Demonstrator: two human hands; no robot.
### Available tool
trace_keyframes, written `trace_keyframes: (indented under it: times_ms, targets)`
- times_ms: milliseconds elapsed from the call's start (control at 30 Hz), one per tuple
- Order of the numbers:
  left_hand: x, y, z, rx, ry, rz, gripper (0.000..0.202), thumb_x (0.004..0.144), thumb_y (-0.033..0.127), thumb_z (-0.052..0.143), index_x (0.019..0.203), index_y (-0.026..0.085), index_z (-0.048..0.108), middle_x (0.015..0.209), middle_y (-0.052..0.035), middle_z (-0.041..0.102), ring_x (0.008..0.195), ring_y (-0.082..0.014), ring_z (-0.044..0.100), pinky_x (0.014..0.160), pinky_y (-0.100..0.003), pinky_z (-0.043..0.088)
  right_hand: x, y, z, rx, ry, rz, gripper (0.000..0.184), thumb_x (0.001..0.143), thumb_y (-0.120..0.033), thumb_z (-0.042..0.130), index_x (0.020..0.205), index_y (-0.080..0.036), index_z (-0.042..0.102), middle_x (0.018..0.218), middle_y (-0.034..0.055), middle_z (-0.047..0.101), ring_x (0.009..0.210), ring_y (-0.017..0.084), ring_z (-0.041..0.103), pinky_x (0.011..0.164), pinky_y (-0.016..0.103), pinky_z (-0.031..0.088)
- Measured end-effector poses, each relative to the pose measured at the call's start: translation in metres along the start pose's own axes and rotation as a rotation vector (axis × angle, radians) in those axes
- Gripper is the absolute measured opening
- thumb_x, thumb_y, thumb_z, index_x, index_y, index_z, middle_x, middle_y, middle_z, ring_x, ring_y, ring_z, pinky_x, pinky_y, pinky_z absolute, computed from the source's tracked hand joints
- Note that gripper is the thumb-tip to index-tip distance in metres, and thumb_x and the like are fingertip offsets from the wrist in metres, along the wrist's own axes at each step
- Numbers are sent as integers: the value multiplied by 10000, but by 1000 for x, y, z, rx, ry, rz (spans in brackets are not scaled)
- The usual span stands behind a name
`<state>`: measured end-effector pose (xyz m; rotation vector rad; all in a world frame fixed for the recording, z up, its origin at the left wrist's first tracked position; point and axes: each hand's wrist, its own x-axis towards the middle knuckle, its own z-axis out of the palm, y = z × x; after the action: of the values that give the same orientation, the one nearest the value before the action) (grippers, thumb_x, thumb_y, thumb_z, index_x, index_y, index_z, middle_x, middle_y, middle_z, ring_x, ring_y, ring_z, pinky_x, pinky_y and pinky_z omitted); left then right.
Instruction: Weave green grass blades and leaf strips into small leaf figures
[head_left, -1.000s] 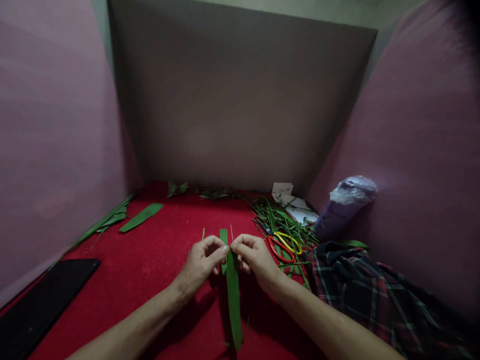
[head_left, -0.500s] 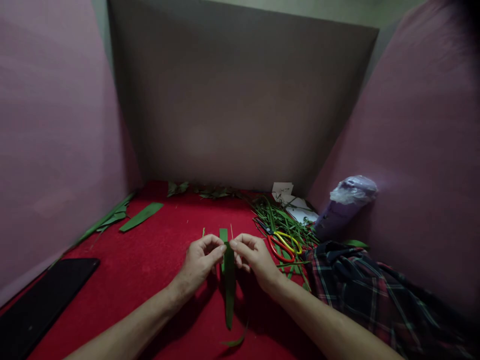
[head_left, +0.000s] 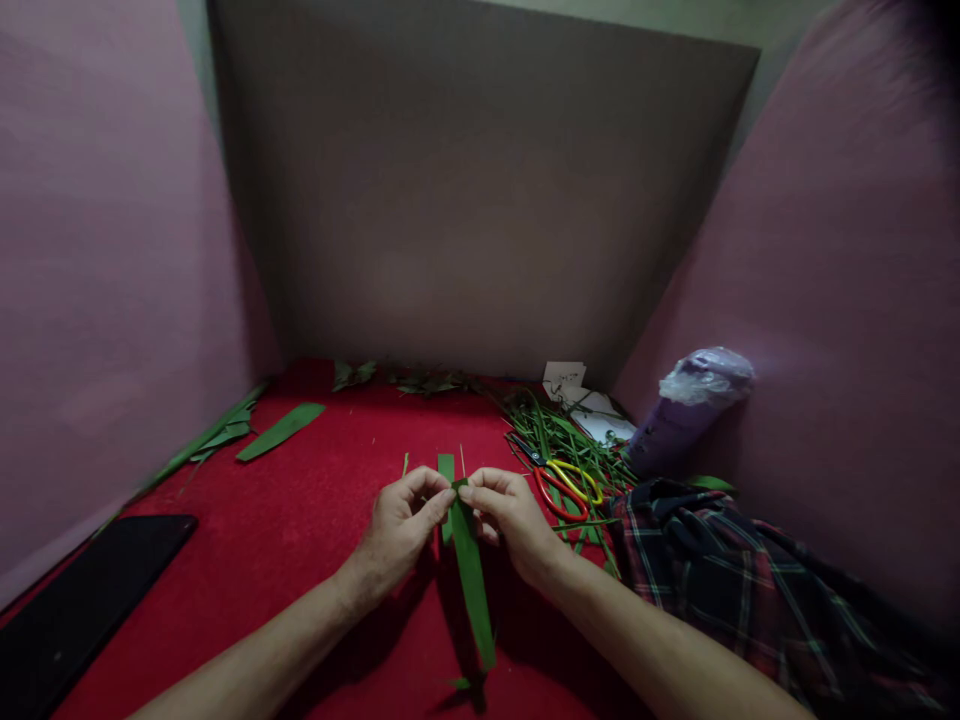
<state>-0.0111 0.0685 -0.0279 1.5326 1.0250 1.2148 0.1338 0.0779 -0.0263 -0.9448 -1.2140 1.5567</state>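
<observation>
My left hand (head_left: 401, 522) and my right hand (head_left: 512, 518) meet over the red cloth (head_left: 315, 510), fingertips pinched together on the top end of a long green leaf strip (head_left: 472, 580). The strip hangs down towards me, slanting a little to the right. A short green strip piece (head_left: 446, 467) and two thin slivers lie just beyond my fingers. Both hands are closed in a pinch.
Red and yellow scissors (head_left: 564, 485) lie on a heap of green leaf trimmings (head_left: 555, 440) to the right. A purple wrapped bottle (head_left: 686, 405), plaid cloth (head_left: 720, 560), white papers (head_left: 577, 390), loose leaves (head_left: 277, 432) at left and a black tablet (head_left: 82, 590) surround the spot.
The strip's lower end swung: it hung long, looked shorter and straighter half a second ago, and now slants right. My hands stayed put, still pinching its top.
</observation>
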Motion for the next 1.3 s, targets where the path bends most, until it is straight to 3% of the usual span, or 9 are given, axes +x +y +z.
trace_keyframes:
  times_ms: [400, 667, 967, 1300]
  targets:
    - [-2, -4, -1, 80, -5, 77, 165, 789, 300, 512, 720, 152, 535, 651, 12, 507, 621, -109, 468, 589, -231, 372, 0, -1, 1, 65, 2, 16, 187, 638, -256, 614, 578, -141, 479, 433, -68, 401, 349, 30, 292, 341, 165, 170]
    - [0, -6, 1, -63, -18, -24, 181, 772, 319, 530, 693, 156, 518, 601, 32, 482, 543, -88, 432, 507, -201, 344, -2, -1, 2, 37, 33, -12, 210, 643, -278, 618, 578, -143, 471, 446, -60, 417, 368, 37, 321, 348, 161, 200]
    - [-3, -5, 2, 41, 29, 95, 146, 782, 284, 524, 712, 158, 546, 641, 20, 504, 616, -105, 466, 587, -215, 377, -1, 0, 2, 93, 32, 1, 215, 632, -278, 624, 569, -149, 464, 430, -70, 390, 339, 31, 293, 337, 168, 167]
    - [-2, -4, 2, -72, -11, -33, 171, 776, 327, 533, 766, 157, 546, 657, 23, 537, 582, -95, 502, 534, -204, 397, 0, -1, 2, 124, 37, -15, 211, 647, -251, 615, 566, -147, 451, 436, -69, 402, 340, 27, 301, 334, 160, 179]
